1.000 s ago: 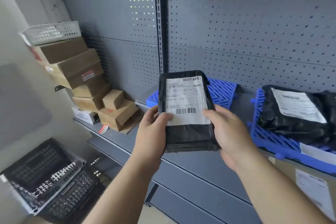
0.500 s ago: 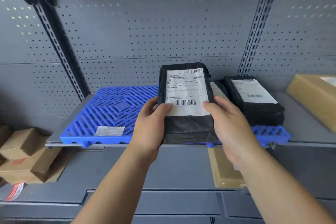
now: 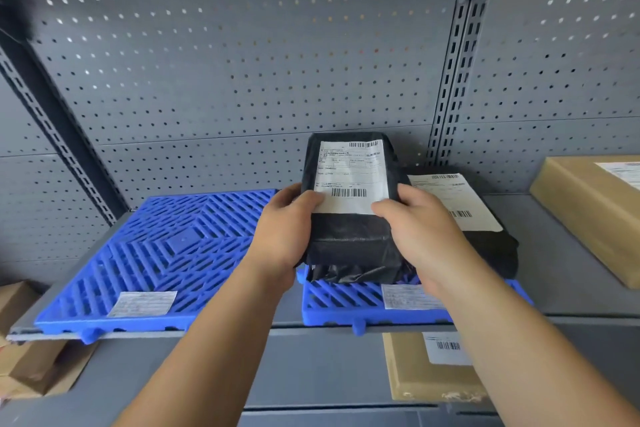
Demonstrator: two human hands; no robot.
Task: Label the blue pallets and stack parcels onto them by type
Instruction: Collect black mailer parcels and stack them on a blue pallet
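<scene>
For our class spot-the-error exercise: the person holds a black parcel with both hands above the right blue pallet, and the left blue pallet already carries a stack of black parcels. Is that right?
Not quite. In the head view the left blue pallet carries no parcels, only a paper label. Both hands, left hand and right hand, do hold the black parcel above the right blue pallet.

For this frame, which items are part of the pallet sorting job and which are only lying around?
Part of the job:
- black parcel held in the left hand and right hand
- left blue pallet with label, bare
- right blue pallet with label
- black parcel already on it

Lying around:
- brown box on the shelf to the right
- cardboard boxes lower left
</scene>
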